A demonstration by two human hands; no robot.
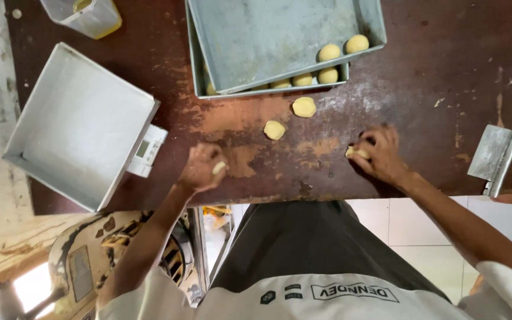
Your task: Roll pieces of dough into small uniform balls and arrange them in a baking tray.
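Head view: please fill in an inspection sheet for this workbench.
Surface: dark brown table, worn, with pale floury patches.
Job's things: two loose dough balls on the table; more on two stacked trays.
Clutter: empty square pan sitting on a scale; metal scraper at the table edge; plastic container at the top.
Grippers: left hand curled around a dough piece; right hand pressing a dough piece on the table.
Cables: nothing seen.
Surroundings: pale tiled floor; a machine below the table.
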